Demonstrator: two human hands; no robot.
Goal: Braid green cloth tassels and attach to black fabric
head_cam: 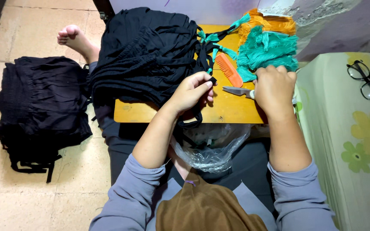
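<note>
While pinched, black strap tips left grip.

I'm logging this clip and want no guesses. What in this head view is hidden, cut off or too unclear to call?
- Scissors: the handles are hidden under the right hand; only the blades show.
- Black strap end: pinched in the left hand, too small to tell its shape.
- Clear plastic bag: its contents are blurred by glare and creases.
- Yarn bundles: the table's far edge is hidden beneath them.
</note>
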